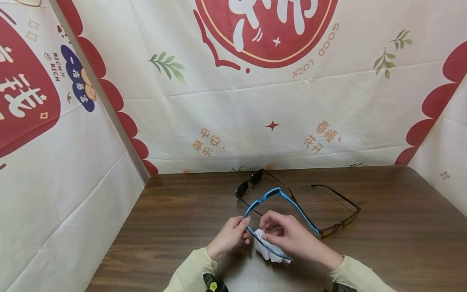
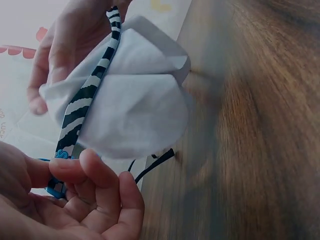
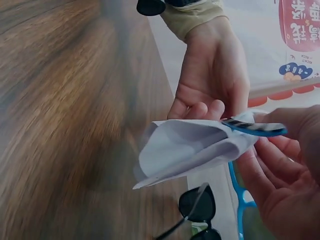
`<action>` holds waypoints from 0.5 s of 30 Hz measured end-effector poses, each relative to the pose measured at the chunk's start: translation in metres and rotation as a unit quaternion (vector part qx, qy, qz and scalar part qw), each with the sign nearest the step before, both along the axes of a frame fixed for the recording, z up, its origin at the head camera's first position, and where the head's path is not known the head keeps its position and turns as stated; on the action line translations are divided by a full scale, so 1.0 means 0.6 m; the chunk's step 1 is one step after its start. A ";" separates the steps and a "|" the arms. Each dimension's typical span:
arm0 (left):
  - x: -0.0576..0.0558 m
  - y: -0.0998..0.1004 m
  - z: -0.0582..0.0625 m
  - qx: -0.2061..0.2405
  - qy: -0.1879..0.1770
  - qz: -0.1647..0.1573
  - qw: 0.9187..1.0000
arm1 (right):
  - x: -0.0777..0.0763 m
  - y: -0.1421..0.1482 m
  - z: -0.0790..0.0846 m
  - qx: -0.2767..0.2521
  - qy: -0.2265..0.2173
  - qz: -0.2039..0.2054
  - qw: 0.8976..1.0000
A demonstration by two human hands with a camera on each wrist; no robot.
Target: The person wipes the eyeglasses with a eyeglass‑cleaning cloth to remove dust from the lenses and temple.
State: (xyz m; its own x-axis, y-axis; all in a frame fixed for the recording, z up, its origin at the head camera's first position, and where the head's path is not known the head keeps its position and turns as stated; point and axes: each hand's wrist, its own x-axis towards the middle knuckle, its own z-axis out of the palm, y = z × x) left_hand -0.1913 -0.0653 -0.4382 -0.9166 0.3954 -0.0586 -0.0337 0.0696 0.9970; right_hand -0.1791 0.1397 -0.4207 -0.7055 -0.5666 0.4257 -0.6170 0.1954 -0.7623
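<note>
My left hand [image 1: 228,237] pinches a pair of blue-framed sunglasses [image 1: 271,193] near the hinge of one temple. That temple [image 2: 86,97] carries black and white zebra stripes on its inner side and points back toward me; the other temple extends to the right, over the table. In my right hand [image 1: 292,235] is a folded white cloth [image 2: 142,107], gripped between thumb and fingers. The cloth lies against the striped temple and hangs in loose folds below it. In the right wrist view, the temple crosses the top of the cloth [image 3: 182,147] beside my right fingers.
Black sunglasses [image 1: 241,189] lie unfolded on the brown wooden table [image 1: 175,211], just beyond the blue pair. To their right are brown-tinted glasses [image 1: 350,219] with one temple raised. A printed white cloth backdrop [image 1: 233,117] stands behind the table, with side panels left and right.
</note>
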 end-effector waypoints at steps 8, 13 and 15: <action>0.005 0.004 0.001 0.011 -0.013 -0.028 0.999 | -0.009 -0.026 -0.003 -0.004 -0.026 -0.058 0.998; 0.003 0.001 -0.001 0.030 -0.022 -0.045 0.998 | -0.014 -0.035 -0.006 -0.016 -0.029 -0.073 0.997; 0.001 -0.001 -0.003 0.031 -0.021 -0.052 0.998 | -0.016 -0.035 -0.005 -0.014 -0.031 -0.069 0.997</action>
